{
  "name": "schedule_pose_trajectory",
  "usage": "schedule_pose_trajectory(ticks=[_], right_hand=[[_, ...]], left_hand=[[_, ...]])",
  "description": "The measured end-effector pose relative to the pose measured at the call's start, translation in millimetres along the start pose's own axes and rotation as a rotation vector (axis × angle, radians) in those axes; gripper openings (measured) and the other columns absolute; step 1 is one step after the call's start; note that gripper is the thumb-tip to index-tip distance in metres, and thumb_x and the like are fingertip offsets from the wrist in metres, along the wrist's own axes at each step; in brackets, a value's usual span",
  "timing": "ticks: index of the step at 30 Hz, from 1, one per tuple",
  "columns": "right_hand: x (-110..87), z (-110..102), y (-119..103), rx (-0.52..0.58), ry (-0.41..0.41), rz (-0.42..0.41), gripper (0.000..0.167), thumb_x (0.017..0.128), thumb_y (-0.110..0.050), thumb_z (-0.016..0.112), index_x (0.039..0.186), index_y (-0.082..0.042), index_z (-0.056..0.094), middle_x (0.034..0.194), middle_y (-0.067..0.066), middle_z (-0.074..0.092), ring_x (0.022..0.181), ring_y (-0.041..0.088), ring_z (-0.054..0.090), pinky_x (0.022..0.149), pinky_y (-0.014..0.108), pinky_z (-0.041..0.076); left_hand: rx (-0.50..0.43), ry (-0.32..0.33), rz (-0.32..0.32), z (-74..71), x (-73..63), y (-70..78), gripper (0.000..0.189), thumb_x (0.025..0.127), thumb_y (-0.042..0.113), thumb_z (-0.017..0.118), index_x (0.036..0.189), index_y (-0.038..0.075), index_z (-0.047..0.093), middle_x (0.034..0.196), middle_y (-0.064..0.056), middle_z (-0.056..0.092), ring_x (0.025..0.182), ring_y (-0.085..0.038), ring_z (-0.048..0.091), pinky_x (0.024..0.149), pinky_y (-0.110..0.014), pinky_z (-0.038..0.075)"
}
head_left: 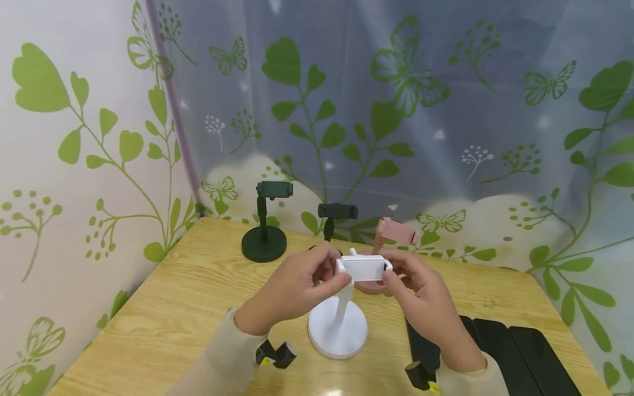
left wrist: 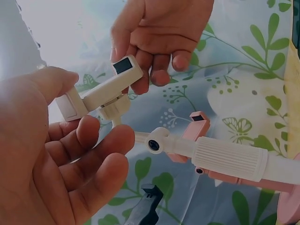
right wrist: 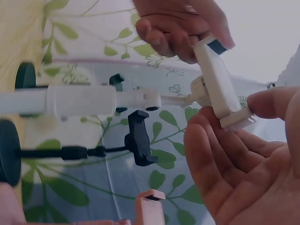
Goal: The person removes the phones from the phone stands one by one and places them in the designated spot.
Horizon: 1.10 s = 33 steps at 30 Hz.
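Note:
A white phone stand (head_left: 338, 335) stands upright on its round base, its clamp head (head_left: 363, 268) between both hands. At the left end of the clamp, my left hand (head_left: 302, 280) pinches it with the thumb in front and the fingers behind. My right hand (head_left: 423, 289) grips the opposite end the same way. Seen from the left wrist, the left thumb (left wrist: 61, 84) lies on the end jaw, and a dark pad (left wrist: 123, 65) shows at the other end. In the right wrist view a small gap parts the jaw near the right thumb from the clamp body.
Behind the white stand are a dark green phone stand (head_left: 264, 250), a black one (head_left: 338, 211) and a pink one (head_left: 398, 231). Several flat black phones (head_left: 505, 346) lie side by side near the right forearm. A leaf-patterned curtain (head_left: 337, 71) borders the wooden table (head_left: 163, 308).

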State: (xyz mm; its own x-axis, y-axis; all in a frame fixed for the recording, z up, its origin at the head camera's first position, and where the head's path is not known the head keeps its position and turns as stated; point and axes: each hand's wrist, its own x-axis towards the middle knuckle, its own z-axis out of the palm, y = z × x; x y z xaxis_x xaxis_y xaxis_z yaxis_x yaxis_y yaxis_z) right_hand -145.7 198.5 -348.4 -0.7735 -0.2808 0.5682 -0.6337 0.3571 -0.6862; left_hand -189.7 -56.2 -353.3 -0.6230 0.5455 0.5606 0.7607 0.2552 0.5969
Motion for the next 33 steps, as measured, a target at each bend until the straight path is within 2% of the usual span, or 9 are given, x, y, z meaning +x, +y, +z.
schedule_pose_trajectory(ticks=[5,10,16,23,27,33], right_hand=[[1.9,-6.4,7.3,0.212,-0.102,0.025,0.033,0.107,0.005,0.049,0.139,0.009,0.052,0.121,-0.007,0.068,0.093,0.009,0.066,0.076,0.026,0.058],[1.7,-7.3,10.6,0.290,-0.118,0.032,0.030,0.107,0.004,0.049,0.136,0.008,0.055,0.114,-0.005,0.068,0.092,0.009,0.067,0.077,0.026,0.058],[-0.4,-4.8,7.2,0.310,-0.044,-0.010,0.028,0.106,0.005,0.050,0.133,0.007,0.058,0.108,-0.003,0.068,0.085,0.013,0.063,0.077,0.024,0.056],[-5.8,-12.1,-2.3,0.357,0.023,-0.082,0.032,0.104,0.010,0.048,0.133,0.001,0.061,0.107,-0.002,0.067,0.084,0.014,0.062,0.078,0.023,0.055],[-7.1,-31.8,-9.2,0.470,0.053,-0.109,0.036,0.106,0.011,0.043,0.136,0.001,0.059,0.110,0.002,0.068,0.087,0.014,0.064,0.082,0.024,0.054],[-3.9,-74.5,-18.5,0.633,0.126,-0.138,0.035,0.107,0.011,0.036,0.137,0.012,0.054,0.117,0.010,0.069,0.091,0.021,0.067,0.085,0.028,0.055]], left_hand=[[-0.024,-0.024,-0.006,-0.6,0.4,0.2,0.015,0.103,0.025,0.067,0.109,0.016,0.057,0.086,0.010,0.062,0.069,-0.006,0.056,0.061,-0.025,0.050],[-0.040,-0.019,-0.016,-0.5,-0.4,-0.7,0.014,0.104,0.025,0.066,0.110,0.016,0.058,0.087,0.009,0.062,0.070,-0.008,0.057,0.062,-0.025,0.051],[-0.069,0.033,-0.019,-0.3,0.4,3.3,0.017,0.100,0.023,0.071,0.110,0.016,0.060,0.090,0.008,0.063,0.079,-0.006,0.062,0.069,-0.026,0.056],[-0.110,0.092,-0.007,-0.4,0.6,4.9,0.031,0.098,0.021,0.074,0.123,0.013,0.059,0.109,0.000,0.065,0.099,-0.013,0.065,0.085,-0.031,0.058],[-0.112,0.115,0.023,-1.4,0.2,5.5,0.035,0.098,0.018,0.074,0.128,0.011,0.057,0.113,-0.003,0.064,0.104,-0.016,0.064,0.089,-0.032,0.056],[-0.107,0.100,0.020,-1.3,0.8,4.8,0.034,0.100,0.020,0.071,0.129,0.012,0.056,0.113,-0.005,0.063,0.103,-0.013,0.064,0.088,-0.032,0.057]])
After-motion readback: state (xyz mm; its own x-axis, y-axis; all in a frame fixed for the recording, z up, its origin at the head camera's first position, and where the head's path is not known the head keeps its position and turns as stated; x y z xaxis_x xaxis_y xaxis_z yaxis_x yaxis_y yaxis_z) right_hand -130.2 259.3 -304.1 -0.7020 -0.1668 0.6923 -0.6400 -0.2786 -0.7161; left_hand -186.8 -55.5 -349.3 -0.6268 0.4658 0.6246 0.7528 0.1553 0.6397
